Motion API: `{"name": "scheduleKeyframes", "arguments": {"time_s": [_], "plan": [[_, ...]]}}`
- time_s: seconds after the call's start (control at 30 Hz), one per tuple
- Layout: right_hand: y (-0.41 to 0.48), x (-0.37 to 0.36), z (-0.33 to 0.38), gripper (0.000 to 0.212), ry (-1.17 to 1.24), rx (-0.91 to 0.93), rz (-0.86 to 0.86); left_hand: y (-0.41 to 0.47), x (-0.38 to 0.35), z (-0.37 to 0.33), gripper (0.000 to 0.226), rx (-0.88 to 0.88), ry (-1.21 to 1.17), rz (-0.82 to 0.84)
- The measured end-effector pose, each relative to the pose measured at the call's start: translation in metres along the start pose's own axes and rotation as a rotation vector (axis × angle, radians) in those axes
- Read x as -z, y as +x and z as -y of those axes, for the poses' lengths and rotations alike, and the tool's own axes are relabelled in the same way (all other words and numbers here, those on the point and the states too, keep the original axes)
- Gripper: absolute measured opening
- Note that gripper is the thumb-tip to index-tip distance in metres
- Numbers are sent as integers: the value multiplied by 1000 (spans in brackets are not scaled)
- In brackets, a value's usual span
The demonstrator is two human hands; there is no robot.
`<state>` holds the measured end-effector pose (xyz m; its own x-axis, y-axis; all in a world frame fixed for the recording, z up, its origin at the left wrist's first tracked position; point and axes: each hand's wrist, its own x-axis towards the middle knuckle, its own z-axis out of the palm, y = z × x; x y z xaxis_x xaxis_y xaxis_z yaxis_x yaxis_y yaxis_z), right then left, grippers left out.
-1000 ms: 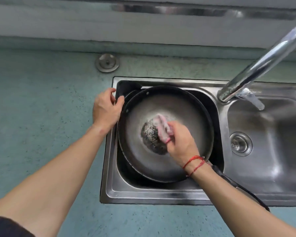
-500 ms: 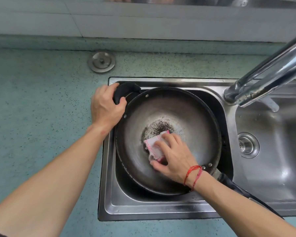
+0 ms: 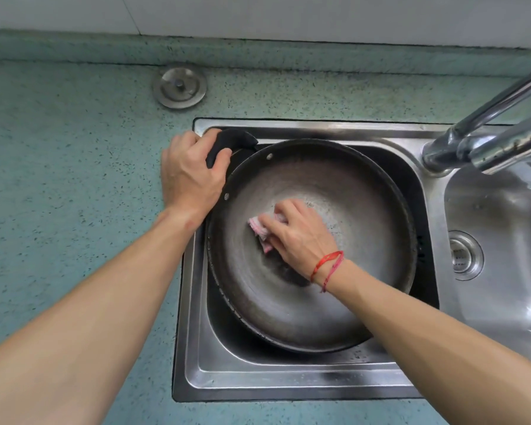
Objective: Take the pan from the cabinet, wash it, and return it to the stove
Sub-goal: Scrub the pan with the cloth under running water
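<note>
Scrubbing shot: your right grip (image 3: 301, 237) was down inside the pan (image 3: 350, 286), fingers curled over a bunched pink-and-white cloth (image 3: 259, 228) and pressing it onto the pan floor a bit left of centre. Your left grip (image 3: 193, 176) was clenched round the black helper handle (image 3: 232, 139) at the pan's far-left rim, thumb across the top and the other fingers wrapped underneath, out of sight. The pan sat in the left basin (image 3: 258, 381) of a double steel sink and filled most of it. I couldn't tell whether it lay flat or tilted. Its inside looked dull grey with a dark patch (image 3: 288, 273) showing just below your right wrist, partly hidden by the hand. Two rivets showed on the pan wall beside the helper handle. A red string bracelet (image 3: 327, 265) was on the right wrist, and that forearm crossed the pan's near-right rim. The chrome faucet (image 3: 488, 139) reached in from the upper right, its base on the divider between the basins. I couldn't make out any water running. The right basin (image 3: 503, 317) held only its drain strainer (image 3: 465, 256). A round metal sink plug (image 3: 180, 87) lay on the speckled teal surface (image 3: 74, 179) behind the sink's far-left corner, well apart from the pan. Pale wall tile (image 3: 258, 13) ran along the back edge.
</note>
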<state>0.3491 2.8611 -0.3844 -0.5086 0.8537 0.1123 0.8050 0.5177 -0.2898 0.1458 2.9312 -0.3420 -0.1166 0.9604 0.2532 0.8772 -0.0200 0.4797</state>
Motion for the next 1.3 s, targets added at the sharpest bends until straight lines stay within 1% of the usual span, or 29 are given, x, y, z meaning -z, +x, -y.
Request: {"name": "scheduleKeyframes", "arguments": {"time_s": [0.17, 0.27, 0.33, 0.43, 0.6, 0.67, 0.7, 0.73, 0.77, 0.83, 0.87, 0.9, 0.97, 1.0, 1.1, 1.17, 1.23, 1.3], "plan": [[15, 8, -18, 17, -117, -119, -42, 0, 0, 0, 31, 2, -17, 12], [5, 22, -33, 10, -189, -220, -4, 1, 0, 1, 30, -4, 0, 7], [-6, 32, -43, 13, -263, -272, 68, 1, 0, 0, 29, -10, 6, 3], [-27, 43, -47, 24, -322, -252, 168, 0, 0, 1, 28, -11, 4, 6], [-62, 53, -37, 32, -256, -197, 315, 1, 1, 1, 30, -5, -2, 7], [-70, 56, -28, 28, -212, -144, 353, 1, 1, 1, 31, -2, 1, 8], [-75, 55, -22, 22, -185, -110, 361, 1, 1, 1, 31, -2, 5, 8], [-80, 53, -15, 16, -150, -85, 359, 1, 1, 1, 31, -3, 9, 8], [-84, 50, -9, 17, -120, -71, 350, 1, 1, 1, 31, -5, 10, 9], [-87, 45, 2, 27, -91, -67, 335, 1, 2, 0, 31, -8, 10, 10], [-87, 41, 4, 26, -80, -55, 314, 1, 2, 0, 30, -9, 8, 8], [-86, 38, 6, 22, -65, -28, 277, 1, 2, 0, 30, -10, 4, 7], [-83, 28, 7, 9, -26, 53, 186, 1, 1, 0, 29, -12, -1, 5], [-81, 24, 8, 6, 0, 102, 152, 1, 1, 0, 28, -12, -1, 6], [-68, 10, 22, 13, 70, 236, 76, 1, 1, 1, 27, -11, -2, 9], [-48, 3, 30, 13, 91, 286, 45, 0, 0, 2, 27, -12, 1, 12], [-22, -2, 28, 12, 80, 295, 26, 1, 0, 2, 28, -20, 10, 7], [4, -4, 15, 12, 43, 229, -12, 1, 0, 2, 28, -30, 18, 3]]}}
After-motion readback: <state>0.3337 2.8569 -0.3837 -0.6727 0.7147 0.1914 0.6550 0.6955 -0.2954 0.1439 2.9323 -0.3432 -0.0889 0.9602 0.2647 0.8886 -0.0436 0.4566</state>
